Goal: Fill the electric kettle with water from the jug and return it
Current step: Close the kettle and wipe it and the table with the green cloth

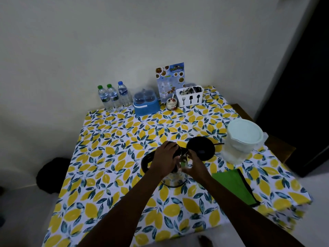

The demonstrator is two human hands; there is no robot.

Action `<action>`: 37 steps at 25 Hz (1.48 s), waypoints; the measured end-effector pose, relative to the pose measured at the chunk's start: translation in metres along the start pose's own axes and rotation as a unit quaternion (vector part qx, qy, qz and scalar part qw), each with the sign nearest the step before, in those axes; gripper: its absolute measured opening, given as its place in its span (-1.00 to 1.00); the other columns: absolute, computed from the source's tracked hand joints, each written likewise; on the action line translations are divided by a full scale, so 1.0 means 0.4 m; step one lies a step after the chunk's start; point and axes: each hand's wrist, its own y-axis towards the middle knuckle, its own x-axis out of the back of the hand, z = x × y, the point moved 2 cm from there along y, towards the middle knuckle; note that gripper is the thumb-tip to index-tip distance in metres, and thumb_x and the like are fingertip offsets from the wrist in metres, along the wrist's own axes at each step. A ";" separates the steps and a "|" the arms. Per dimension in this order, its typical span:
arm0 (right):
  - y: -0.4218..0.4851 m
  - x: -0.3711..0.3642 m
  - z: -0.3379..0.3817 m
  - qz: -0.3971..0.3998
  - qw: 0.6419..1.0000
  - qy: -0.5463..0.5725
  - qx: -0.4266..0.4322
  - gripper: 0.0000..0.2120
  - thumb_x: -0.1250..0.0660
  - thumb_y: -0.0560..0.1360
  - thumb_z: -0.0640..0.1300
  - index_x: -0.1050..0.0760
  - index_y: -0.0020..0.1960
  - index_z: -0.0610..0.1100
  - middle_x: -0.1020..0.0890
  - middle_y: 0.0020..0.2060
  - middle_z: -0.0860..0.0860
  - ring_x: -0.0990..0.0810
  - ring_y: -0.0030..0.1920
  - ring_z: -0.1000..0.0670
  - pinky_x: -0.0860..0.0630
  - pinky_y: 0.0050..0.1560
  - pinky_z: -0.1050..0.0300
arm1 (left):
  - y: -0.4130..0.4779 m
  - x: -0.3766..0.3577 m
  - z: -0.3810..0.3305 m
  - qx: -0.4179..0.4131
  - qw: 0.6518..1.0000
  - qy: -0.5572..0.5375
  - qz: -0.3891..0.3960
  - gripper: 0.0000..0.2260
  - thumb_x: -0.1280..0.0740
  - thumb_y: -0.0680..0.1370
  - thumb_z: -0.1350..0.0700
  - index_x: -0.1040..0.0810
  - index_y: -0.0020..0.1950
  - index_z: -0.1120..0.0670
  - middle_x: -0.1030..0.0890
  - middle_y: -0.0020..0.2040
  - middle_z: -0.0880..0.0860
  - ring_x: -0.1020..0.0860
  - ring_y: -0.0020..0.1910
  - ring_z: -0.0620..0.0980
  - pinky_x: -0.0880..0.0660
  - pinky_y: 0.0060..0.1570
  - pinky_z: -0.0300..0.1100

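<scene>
A glass electric kettle (175, 179) with a black handle (146, 163) stands on the lemon-print tablecloth (110, 157) near the middle of the table. My left hand (165, 157) is closed over its black lid from above. Curled against the right side of the kettle's glass body is my right hand (194, 164). The kettle's round black power base (201, 148), with its cord, lies just behind and to the right, with nothing on it. A clear plastic jug (243, 138) with a pale lid stands at the right edge of the table.
Along the back wall stand three water bottles (114, 97), a blue container (146, 104), a menu card (170, 81), a small ceramic jar (171, 103) and a white cutlery holder (190, 98). A green cloth (235, 186) lies front right. A dark bag (51, 173) sits on the floor at left.
</scene>
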 end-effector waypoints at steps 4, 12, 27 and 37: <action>-0.056 0.037 -0.051 -0.009 0.997 -0.072 0.019 -0.19 -0.56 0.39 -0.14 -0.22 0.51 -0.18 -0.37 0.48 -0.14 -0.35 0.46 -0.12 -0.37 0.38 0.00 | -0.010 -0.030 -0.088 -0.042 0.998 -0.037 -0.028 -0.61 -0.16 0.66 0.05 -0.36 0.47 0.12 -0.38 0.49 0.07 -0.21 0.54 0.09 -0.13 0.54 0.05; -0.188 0.172 -0.327 0.040 0.919 -0.349 -0.181 -0.27 -0.21 0.50 0.33 -0.03 0.56 0.15 -0.01 0.61 -0.04 0.05 0.58 -0.22 -0.09 0.49 -0.31 | -0.033 -0.287 -0.259 -0.051 0.982 -0.131 0.125 -0.64 -0.16 0.67 0.06 -0.35 0.46 0.09 -0.34 0.49 0.07 -0.23 0.50 0.06 -0.24 0.48 -0.03; -0.065 0.177 -0.183 -0.153 0.985 -0.071 -0.037 -0.76 -0.26 0.60 -0.30 -0.51 0.25 -0.29 -0.54 0.19 -0.28 -0.49 0.18 -0.30 -0.47 0.18 -0.20 | -0.038 -0.163 -0.188 -0.006 0.986 -0.161 -0.051 -0.72 -0.21 0.65 0.13 -0.48 0.36 0.05 -0.51 0.35 0.06 -0.45 0.31 0.05 -0.44 0.28 -0.07; 0.138 -0.044 0.248 -0.007 0.975 -0.193 0.112 -0.65 -0.24 0.59 -0.01 -0.46 0.32 -0.13 -0.48 0.31 -0.12 -0.40 0.33 -0.21 -0.42 0.27 -0.20 | -0.147 0.002 0.127 0.196 0.952 -0.189 -0.137 -0.70 -0.28 0.62 0.11 -0.47 0.32 0.20 -0.54 0.27 0.23 -0.50 0.26 0.19 -0.44 0.18 -0.06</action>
